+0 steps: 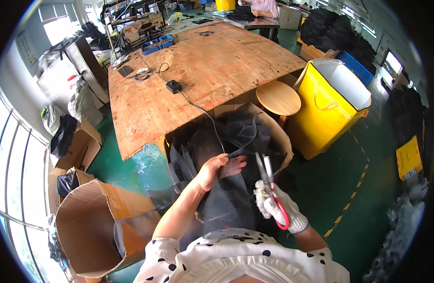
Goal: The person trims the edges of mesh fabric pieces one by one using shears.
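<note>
My bare left hand (210, 173) is closed on a piece of dark grey mesh fabric (228, 203), its thumb on top near the fabric's upper edge. The mesh hangs down toward my body over my lap. To its right, my right hand (279, 203) wears a white knit glove and grips red-handled scissors (266, 166). The scissor blades point away from me, parted, and stand apart from the fabric. A thin black strip (247, 146) curves up from beside my left hand. Beyond both hands, a cardboard box (279, 134) holds a heap of black fabric (243, 129).
A wooden table (202, 61) stands ahead, with a cable and black adapter (173, 87) and blue trays (158, 45) on it. A round stool (278, 96) and a yellow bag (325, 106) are at right. An opened carton (92, 226) sits at left. A person (264, 8) works far off.
</note>
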A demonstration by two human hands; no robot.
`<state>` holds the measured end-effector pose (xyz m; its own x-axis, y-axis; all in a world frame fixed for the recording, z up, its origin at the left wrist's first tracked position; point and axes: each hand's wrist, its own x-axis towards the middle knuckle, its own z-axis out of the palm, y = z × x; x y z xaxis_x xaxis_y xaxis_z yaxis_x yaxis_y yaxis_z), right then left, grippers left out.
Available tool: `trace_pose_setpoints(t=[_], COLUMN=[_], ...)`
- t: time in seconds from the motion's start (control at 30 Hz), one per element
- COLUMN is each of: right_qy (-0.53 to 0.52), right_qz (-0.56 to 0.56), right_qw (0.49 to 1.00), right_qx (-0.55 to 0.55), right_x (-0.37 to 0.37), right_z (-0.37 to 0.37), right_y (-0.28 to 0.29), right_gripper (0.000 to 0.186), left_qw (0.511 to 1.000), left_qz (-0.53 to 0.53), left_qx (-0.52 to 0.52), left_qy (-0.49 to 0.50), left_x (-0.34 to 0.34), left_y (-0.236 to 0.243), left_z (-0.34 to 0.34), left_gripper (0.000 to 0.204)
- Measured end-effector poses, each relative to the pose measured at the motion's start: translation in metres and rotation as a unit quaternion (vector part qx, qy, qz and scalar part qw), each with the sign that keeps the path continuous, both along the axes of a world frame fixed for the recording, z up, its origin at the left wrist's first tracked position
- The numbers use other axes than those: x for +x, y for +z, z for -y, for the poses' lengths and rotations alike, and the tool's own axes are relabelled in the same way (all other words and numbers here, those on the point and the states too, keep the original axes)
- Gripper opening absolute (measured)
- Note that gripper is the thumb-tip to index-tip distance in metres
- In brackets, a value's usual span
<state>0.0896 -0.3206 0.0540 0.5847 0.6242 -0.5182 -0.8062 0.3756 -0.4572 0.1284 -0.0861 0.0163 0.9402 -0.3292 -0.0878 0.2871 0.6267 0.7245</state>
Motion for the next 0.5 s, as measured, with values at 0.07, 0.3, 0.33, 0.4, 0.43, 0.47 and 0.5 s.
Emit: trace_pose_setpoints(t=[0.07, 0.3, 0.33, 0.4, 0.43, 0.47, 0.5], right_qy=[0.06, 0.124, 0.133, 0.141, 0.134, 0.126, 0.124], right_qz=[0.085, 0.005, 0.021, 0.037, 0.044, 0.052, 0.052], right_qw=[0.993, 0.992, 0.991, 0.989, 0.99, 0.99, 0.99], right_qx=[-0.05, 0.001, -0.01, -0.02, -0.031, -0.043, -0.044], right_x=[0.005, 0.006, 0.008, 0.01, 0.011, 0.012, 0.013], right_z=[0.004, 0.001, -0.001, -0.004, -0.006, -0.007, -0.007], right_y=[-0.019, -0.023, -0.028, -0.03, -0.029, -0.027, -0.03], right_gripper=[0.033, 0.03, 0.033, 0.038, 0.037, 0.037, 0.037], left_qw=[1.0, 0.998, 0.998, 0.998, 0.998, 0.998, 0.998], left_qz=[0.012, 0.024, 0.013, 0.001, 0.001, 0.002, 0.003], left_qx=[-0.001, 0.065, 0.06, 0.055, 0.058, 0.06, 0.059], left_qy=[-0.007, 0.001, 0.009, 0.018, 0.005, -0.009, -0.011], left_x=[-0.004, -0.011, -0.011, -0.012, -0.012, -0.012, -0.011], left_y=[0.003, 0.009, 0.006, 0.003, 0.002, 0.001, 0.001], left_z=[0.001, 0.001, 0.002, 0.003, 0.003, 0.004, 0.004], left_gripper=[0.039, 0.04, 0.038, 0.036, 0.035, 0.034, 0.034])
